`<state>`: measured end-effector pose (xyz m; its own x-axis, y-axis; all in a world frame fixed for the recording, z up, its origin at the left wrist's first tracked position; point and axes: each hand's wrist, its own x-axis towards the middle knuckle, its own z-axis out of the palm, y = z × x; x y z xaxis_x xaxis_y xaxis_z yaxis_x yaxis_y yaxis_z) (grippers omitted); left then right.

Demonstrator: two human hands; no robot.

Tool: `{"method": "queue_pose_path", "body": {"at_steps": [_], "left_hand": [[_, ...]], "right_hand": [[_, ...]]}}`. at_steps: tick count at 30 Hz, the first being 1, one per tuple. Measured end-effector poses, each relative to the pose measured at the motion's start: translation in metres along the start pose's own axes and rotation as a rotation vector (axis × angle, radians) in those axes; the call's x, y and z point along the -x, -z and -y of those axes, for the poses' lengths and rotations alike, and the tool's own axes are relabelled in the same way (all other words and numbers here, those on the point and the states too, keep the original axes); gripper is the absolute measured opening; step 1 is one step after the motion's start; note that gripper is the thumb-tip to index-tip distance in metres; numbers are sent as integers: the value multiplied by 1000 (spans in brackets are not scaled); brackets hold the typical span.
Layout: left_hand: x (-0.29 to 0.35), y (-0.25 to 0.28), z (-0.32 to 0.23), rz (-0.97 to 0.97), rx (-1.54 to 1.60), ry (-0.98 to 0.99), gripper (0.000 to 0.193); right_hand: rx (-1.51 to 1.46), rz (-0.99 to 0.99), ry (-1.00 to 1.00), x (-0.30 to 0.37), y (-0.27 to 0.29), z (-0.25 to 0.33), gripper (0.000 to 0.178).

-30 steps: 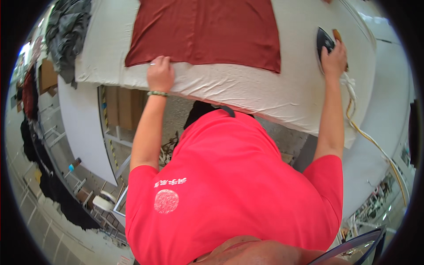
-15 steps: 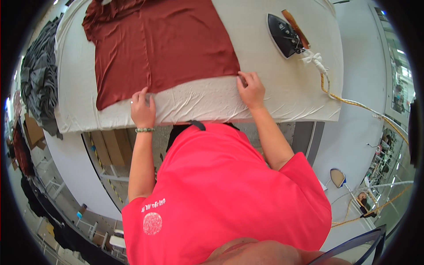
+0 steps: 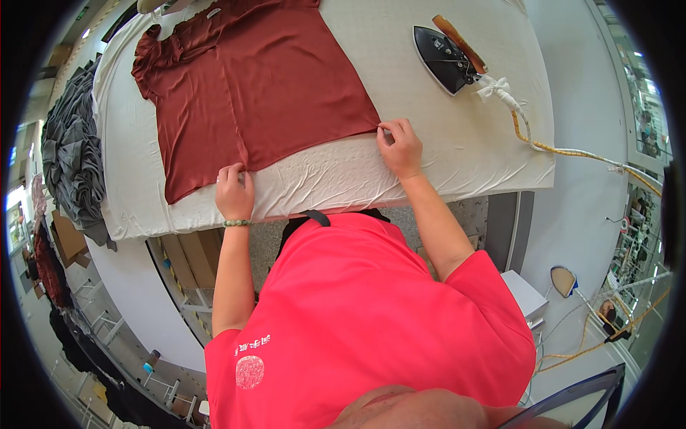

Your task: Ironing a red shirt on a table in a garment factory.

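A dark red satin blouse (image 3: pixel 264 86) lies spread on a white cloth-covered ironing table (image 3: pixel 486 164), its ruffled side at the far left. My left hand (image 3: pixel 234 193) holds the near hem between thumb and fingers, beside the vertical seam. At the hem's right corner, my right hand (image 3: pixel 401 149) pinches the fabric with thumb and index finger. Slight creases run through the cloth. To the right of the blouse rests a black iron (image 3: pixel 444 61) with a wooden handle, apart from both hands.
A white-wrapped cord and yellow hose (image 3: pixel 564 151) run from the iron over the table's right edge. Grey fabric (image 3: pixel 71 150) is heaped at the left edge. A second iron (image 3: pixel 564 281) stands lower right. Cardboard (image 3: pixel 189 257) sits under the table.
The whole view has shifted, showing more of the blouse's far edge and neck label. Both hands stay at the hem, and the iron keeps its place on the table.
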<state>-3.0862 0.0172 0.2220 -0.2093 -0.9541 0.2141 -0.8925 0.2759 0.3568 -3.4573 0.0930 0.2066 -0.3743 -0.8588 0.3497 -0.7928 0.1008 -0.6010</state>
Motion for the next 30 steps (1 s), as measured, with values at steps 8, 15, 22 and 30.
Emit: {"method": "queue_pose_path", "body": {"at_steps": [8,15,22,30], "left_hand": [[-3,1,-9,-40,-47,-138,22],[-2,-3,-10,-24,-40,-159,18],[8,-1,-14,-23,-30,-178,21],[14,-2,-19,-26,-11,-187,30]], "right_hand": [[-72,-53,-111,1,-5,-9,17],[-141,-55,-122,-1,4,-2,19],[67,13,-95,-1,13,3,15],[49,129,-270,-15,10,-2,15]]}}
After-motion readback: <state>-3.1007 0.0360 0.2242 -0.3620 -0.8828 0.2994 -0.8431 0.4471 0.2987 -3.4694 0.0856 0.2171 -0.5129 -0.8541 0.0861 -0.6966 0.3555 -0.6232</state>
